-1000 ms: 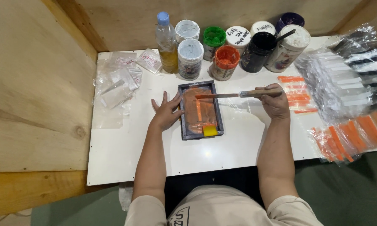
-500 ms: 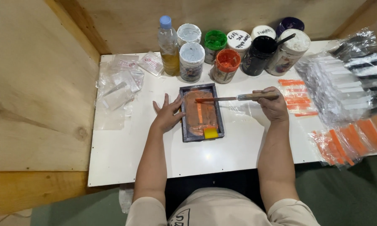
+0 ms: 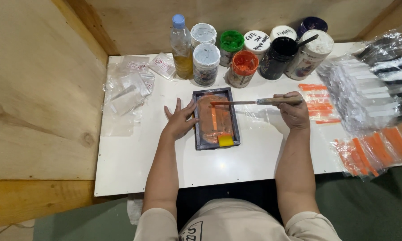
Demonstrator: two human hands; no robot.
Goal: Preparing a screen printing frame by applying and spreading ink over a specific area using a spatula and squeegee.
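Over the last second little has shifted: the right hand (image 3: 294,111) still grips the long spatula (image 3: 250,102), its blade tip over the orange ink in the dark screen frame (image 3: 216,118) at the desk's middle, while the left hand (image 3: 179,120) stays flat, fingers spread, against the frame's left edge. The white desk (image 3: 138,165) carries 8 jars (image 3: 243,69) along the far side, packets at right; plywood walls surround it.

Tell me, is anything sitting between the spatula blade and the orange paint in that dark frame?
Nothing visible does. The right hand holds the spatula with its blade tip already over the orange paint in the dark frame. The left hand rests flat against the frame's left edge, clear of the blade.
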